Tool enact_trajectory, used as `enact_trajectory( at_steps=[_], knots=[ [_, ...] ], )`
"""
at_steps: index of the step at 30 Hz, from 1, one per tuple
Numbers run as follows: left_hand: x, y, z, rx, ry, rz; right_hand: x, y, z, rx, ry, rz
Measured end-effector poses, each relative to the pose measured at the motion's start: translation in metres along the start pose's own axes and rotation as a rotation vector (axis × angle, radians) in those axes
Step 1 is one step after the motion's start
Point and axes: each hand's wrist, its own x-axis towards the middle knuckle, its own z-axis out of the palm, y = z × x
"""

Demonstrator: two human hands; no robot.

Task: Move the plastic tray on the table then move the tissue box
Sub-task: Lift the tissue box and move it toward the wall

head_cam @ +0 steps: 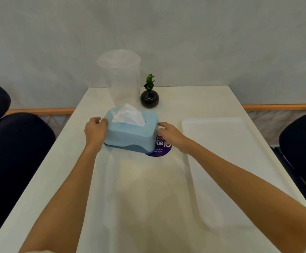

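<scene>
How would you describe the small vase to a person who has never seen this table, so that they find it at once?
Look at the far end of the white table, near the wall. Behind the blue tissue box and right of the tall clear container stands the vase. It alone is round, glossy black, with a green sprig on top.

Both hands [95,131] [170,134] flanking tissue box [132,133]

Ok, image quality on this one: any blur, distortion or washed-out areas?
Head view: wide-angle bending curves the table edges and stretches the forearms; the tall clear container looks ghosted and smeared; the white tray nearly blends into the tabletop; lighting is soft and dim, shadows faint; the tissue box and both hands, left and right, are reasonably sharp.
</scene>
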Motion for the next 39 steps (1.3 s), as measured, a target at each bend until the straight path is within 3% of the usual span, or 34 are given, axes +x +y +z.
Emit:
enact_trajectory(
  at_steps=[5,13,17,20,23,27,32,39],
  knots=[
    [0.01,-0.022,-0.019,-0.225,-0.151,-0.315,0.011,-0.01,0.026,0.112,-0.111,0.113],
    [0.019,-0.033,-0.033,-0.111,-0.328,-0.331,0.025,-0.018,0.049,0.135,-0.139,0.101],
    [0.0,-0.028,-0.021,-0.14,-0.343,-0.283,0.031,-0.01,0.042,0.233,-0.122,0.097],
    [-0.016,-0.024,-0.017,-0.192,-0.259,-0.223,0.027,0.001,0.038,0.326,-0.117,0.07],
    [-0.034,-0.009,-0.015,-0.211,-0.156,-0.107,0.019,0.005,0.032,0.43,-0.091,-0.022],
    [-0.051,0.013,-0.005,-0.24,-0.138,0.042,0.011,0.003,0.007,0.534,-0.01,-0.108],
    [-0.063,0.033,0.019,-0.251,-0.195,0.151,0.012,0.005,-0.033,0.542,0.109,-0.134],
    [-0.054,0.046,0.08,-0.259,-0.384,0.144,0.025,0.026,-0.085,0.538,0.238,-0.049]
  ],
)
